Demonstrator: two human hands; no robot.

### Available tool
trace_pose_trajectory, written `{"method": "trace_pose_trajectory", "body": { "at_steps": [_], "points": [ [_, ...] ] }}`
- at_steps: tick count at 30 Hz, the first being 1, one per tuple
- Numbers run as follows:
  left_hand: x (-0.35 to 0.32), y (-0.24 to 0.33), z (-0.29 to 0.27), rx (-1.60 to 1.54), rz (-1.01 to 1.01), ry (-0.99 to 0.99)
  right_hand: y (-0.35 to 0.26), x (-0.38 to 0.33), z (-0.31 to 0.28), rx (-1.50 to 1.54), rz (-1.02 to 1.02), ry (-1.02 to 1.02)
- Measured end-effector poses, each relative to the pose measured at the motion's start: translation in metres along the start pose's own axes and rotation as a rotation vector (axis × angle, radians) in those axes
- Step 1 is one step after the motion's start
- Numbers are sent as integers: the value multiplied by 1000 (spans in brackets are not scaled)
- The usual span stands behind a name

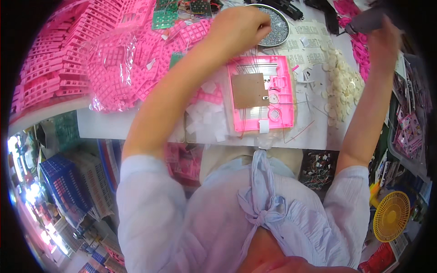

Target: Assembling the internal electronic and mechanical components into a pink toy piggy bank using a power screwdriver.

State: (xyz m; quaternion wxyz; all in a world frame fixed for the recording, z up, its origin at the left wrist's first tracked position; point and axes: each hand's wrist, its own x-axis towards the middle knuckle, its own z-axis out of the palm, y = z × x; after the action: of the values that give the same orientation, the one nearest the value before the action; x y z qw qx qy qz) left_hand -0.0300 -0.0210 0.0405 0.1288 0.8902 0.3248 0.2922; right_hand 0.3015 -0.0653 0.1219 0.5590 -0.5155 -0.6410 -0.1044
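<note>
Left hand (240,28): fingers curled, over the left part of a round metal-rimmed dish (288,29) of small silvery pieces, far centre; any grip can't be told.
Right hand (386,42): closed around a blurred dark-grey tool (371,22), far right.
Pink plastic casing (283,101): near centre, bearing a brown rectangular board (249,91).

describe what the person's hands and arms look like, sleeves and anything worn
The left hand and right hand show no gloves, though the right is blurred. Both forearms are bare, with no watch or bracelet visible. The left sleeve and right sleeve are pale blue, loose and short, ending near the elbows.
</note>
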Motion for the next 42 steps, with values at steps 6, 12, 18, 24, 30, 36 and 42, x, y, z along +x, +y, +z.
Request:
{"method": "trace_pose_trajectory", "body": {
  "at_steps": [6, 12, 18, 24, 30, 36, 42],
  "points": [
    [40, -35, 60, 313, 137, -340, -52, -8, 47, 813, 575, -211],
    [49, -41, 52, 446, 108, -168, -70, -26, 63, 856, 637, -323],
    [60, -45, 39, 532, -21, -336, -91, -36, 76, 994, 627, -423],
    [55, -64, 33, 542, -33, -69, -94, -42, 75, 1009, 626, -517],
    [-31, 33, -25, -196, 2, 43, -106, -75, 24, 1045, 507, -516],
    [-123, 89, -17, -186, 64, 69, -174, -98, 23, 1425, 433, -501],
    [-131, 90, -18, -199, 28, 110, -192, -105, 31, 1363, 460, -513]
  ]
}}
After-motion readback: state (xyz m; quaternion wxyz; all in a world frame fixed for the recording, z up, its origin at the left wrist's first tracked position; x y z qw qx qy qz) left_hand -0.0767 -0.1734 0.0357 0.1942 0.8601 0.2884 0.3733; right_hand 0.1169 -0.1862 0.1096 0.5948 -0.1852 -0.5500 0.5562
